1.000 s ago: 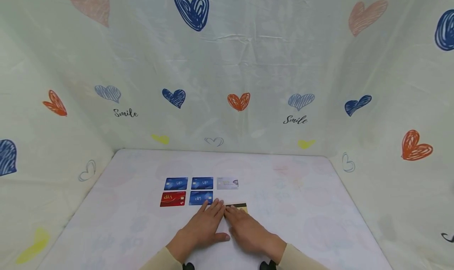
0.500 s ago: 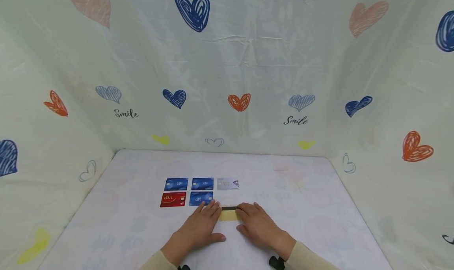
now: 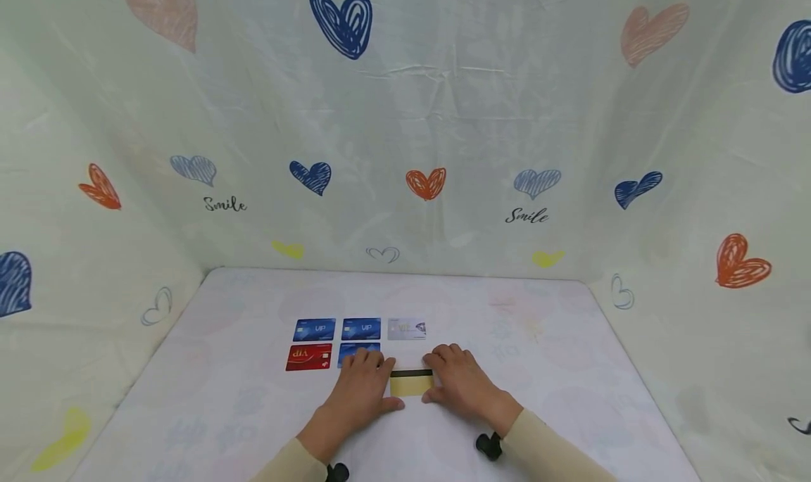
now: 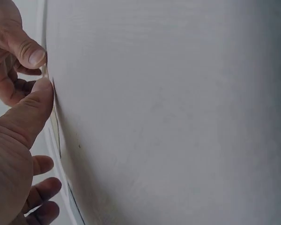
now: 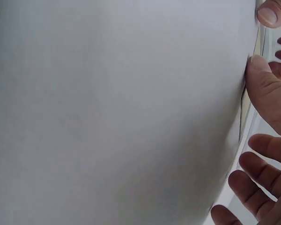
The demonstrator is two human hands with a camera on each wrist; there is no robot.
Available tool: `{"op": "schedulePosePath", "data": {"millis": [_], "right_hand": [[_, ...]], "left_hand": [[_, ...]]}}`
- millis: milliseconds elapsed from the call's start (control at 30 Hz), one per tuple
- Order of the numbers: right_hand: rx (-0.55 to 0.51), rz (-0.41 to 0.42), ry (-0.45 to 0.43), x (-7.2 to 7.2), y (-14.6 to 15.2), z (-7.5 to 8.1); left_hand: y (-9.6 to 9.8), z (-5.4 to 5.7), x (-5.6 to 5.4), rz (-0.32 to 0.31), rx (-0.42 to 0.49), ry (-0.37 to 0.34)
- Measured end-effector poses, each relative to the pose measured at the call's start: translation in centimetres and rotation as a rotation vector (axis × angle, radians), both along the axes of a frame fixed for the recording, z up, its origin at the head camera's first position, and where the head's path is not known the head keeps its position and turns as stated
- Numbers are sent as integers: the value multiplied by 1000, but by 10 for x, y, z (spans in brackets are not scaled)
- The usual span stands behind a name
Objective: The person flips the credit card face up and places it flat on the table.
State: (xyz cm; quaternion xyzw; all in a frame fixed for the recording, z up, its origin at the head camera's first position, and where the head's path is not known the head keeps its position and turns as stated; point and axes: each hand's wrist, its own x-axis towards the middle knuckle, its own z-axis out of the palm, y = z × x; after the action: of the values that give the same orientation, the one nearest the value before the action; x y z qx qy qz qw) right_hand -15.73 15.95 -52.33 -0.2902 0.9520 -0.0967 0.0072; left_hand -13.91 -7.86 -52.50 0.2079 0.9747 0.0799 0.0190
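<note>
A gold card [image 3: 412, 386] with a black stripe lies on the white-covered table, in front of a silver card [image 3: 407, 328]. My left hand [image 3: 361, 383] holds the gold card at its left end, thumb at the near edge and index finger by the far corner. Its other fingers overlap a blue card [image 3: 347, 352] behind. My right hand [image 3: 465, 382] holds the right end the same way. In the left wrist view the left thumb [image 4: 35, 105] rests at the table surface; the right thumb [image 5: 262, 77] does so in the right wrist view.
Two more blue VIP cards [image 3: 314, 329] lie in the back row, left of the silver one. A red VIP card [image 3: 308, 357] is at the left of the front row. Behind the table [image 3: 538, 397] hangs a pale curtain [image 3: 481, 116] printed with hearts.
The right hand has moved right, uncovering the gold card. Both hands have gone from lying flat to curling thumb and fingers about the card's ends. The other cards stay put.
</note>
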Motion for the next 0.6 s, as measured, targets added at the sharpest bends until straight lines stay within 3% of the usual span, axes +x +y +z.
{"op": "schedulePosePath", "data": {"millis": [600], "right_hand": [[-12,14,-14,-8,1,-1]], "left_hand": [[3,3,-6,-10,-19,9]]}}
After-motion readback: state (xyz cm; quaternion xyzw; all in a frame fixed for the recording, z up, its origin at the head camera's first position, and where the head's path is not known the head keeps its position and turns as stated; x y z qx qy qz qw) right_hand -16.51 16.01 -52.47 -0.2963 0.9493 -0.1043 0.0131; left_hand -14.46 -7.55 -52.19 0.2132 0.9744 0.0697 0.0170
